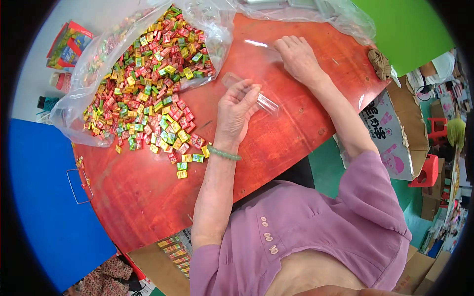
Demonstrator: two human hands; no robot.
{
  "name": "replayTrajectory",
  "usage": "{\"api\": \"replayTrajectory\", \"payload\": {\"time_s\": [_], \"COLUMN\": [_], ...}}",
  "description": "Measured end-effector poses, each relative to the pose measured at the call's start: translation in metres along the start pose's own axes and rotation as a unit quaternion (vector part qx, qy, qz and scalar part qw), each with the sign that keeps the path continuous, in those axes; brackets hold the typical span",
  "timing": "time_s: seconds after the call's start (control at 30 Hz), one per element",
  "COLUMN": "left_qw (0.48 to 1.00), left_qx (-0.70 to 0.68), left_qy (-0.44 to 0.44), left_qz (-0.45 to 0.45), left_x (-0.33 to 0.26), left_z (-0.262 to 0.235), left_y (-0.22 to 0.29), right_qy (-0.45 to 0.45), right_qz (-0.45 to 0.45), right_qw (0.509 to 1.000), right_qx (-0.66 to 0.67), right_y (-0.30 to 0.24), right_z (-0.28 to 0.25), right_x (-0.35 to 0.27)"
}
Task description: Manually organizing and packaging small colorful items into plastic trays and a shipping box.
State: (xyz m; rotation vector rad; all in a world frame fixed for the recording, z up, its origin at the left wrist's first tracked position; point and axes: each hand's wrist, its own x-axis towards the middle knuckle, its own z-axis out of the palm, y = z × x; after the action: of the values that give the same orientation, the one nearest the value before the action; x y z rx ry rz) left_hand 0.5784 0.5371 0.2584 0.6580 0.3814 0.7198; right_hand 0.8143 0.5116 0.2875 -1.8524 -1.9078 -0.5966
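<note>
My left hand (236, 111), with a green bead bracelet (223, 153) at the wrist, pinches a narrow clear plastic tray (268, 104) above the red table. No contents show in the tray. Farther right, the fingers of my right hand (298, 58) are curled together at one end of a shiny, clear strip-like piece (257, 44). Its outline is hard to make out against the table. Left of my hands, small red, yellow and green wrapped packs (165, 74) spill in a heap from a large clear bag (66, 108). Several loose packs (182, 166) lie beside my left wrist.
The red table (163, 197) has a curved near edge. More clear plastic (345, 19) lies along its far side, and a crumpled brown cloth (379, 64) sits at the right edge. Below the table, a cardboard box (163, 261) holds rows of packs. Red stools (425, 170) stand right.
</note>
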Motion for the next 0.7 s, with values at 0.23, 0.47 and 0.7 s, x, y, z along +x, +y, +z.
{"api": "replayTrajectory", "payload": {"time_s": [0.23,0.47,0.7], "left_qw": [1.000,0.998,1.000], "left_qx": [-0.002,-0.055,-0.018], "left_qy": [0.016,0.032,-0.020], "left_qz": [-0.003,0.022,0.001], "left_x": [0.004,0.004,0.002], "left_z": [-0.001,0.004,0.000], "left_y": [-0.002,0.005,0.002], "right_qy": [-0.009,-0.224,-0.300], "right_qz": [-0.050,0.083,0.191], "right_qw": [0.996,0.858,0.721], "right_qx": [-0.068,0.455,0.595], "right_y": [0.019,-0.071,-0.065], "right_z": [0.026,-0.055,-0.047], "right_x": [0.016,-0.004,-0.017]}}
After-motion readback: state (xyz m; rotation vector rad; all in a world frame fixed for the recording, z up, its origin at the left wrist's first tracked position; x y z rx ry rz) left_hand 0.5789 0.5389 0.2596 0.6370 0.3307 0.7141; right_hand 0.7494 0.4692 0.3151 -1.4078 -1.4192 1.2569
